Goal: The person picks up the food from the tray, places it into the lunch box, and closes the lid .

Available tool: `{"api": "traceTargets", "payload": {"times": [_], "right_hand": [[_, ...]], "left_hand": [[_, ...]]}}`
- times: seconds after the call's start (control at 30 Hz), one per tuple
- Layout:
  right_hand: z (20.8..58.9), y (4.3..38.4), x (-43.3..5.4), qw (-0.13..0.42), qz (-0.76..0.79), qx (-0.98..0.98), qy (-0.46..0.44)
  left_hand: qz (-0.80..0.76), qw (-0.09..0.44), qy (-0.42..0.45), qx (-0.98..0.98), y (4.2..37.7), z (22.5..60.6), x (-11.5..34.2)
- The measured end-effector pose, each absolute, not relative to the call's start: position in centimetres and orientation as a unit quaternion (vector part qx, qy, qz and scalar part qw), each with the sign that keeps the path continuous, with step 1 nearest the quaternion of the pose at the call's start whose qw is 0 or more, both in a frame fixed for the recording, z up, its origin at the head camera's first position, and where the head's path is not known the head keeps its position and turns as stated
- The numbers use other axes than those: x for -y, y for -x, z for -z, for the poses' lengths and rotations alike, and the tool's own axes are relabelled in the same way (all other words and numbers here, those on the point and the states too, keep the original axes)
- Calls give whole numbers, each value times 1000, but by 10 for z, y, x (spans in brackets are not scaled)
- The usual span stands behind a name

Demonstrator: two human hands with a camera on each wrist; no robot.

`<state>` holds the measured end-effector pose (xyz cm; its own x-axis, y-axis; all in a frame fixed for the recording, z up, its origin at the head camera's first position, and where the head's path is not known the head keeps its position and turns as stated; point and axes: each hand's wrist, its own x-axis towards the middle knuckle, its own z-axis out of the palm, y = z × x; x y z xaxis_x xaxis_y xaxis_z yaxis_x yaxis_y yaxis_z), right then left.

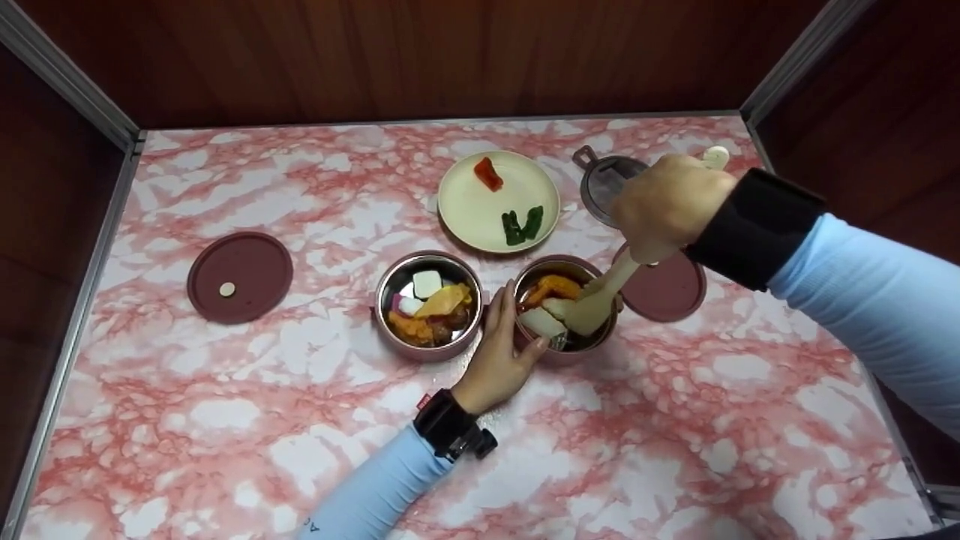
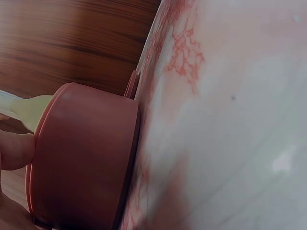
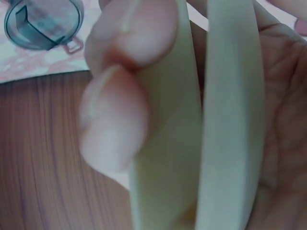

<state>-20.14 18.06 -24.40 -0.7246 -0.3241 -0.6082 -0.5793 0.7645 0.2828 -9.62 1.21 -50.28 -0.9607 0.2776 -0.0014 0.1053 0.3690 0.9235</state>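
My right hand [image 1: 664, 206] grips pale tongs [image 1: 619, 274] by their arms. In the right wrist view, fingers and palm lie around the two tong arms [image 3: 230, 115]. The tongs' broad end is down inside the right maroon food pot [image 1: 566, 352], among white chunks [image 1: 541, 322] and an orange piece [image 1: 556, 286]. Whether the tips pinch any food I cannot tell. My left hand [image 1: 499, 367] rests against this pot's left side, fingers extended, thumb at the front rim. In the left wrist view, the pot [image 2: 86, 153] stands beside the thumb.
Left of it, a second steel-lined pot [image 1: 427, 352] holds white, yellow, orange and brown food pieces. Behind stands a cream plate [image 1: 469, 217] with a red piece [image 1: 488, 173] and green pieces [image 1: 512, 228]. Maroon lids [image 1: 244, 262] lie on both sides; a translucent lid [image 1: 600, 187] lies behind right.
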Motion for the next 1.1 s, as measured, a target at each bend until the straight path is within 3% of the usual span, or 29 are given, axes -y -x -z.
{"api": "traceTargets", "payload": {"times": [0.33, 0.6, 0.87, 1.1], "right_hand": [[245, 199, -189, 238, -245, -899, 275], [253, 198, -197, 241, -217, -902, 285], [227, 209, -206, 270, -185, -919, 221], [214, 230, -230, 164, -139, -948, 236]], "left_hand": [[-548, 93, -109, -824, 97, 502, -10], [-546, 99, -106, -825, 96, 501, -13], [-547, 94, -109, -825, 97, 501, -13], [-547, 96, -104, -825, 96, 502, -12]]}}
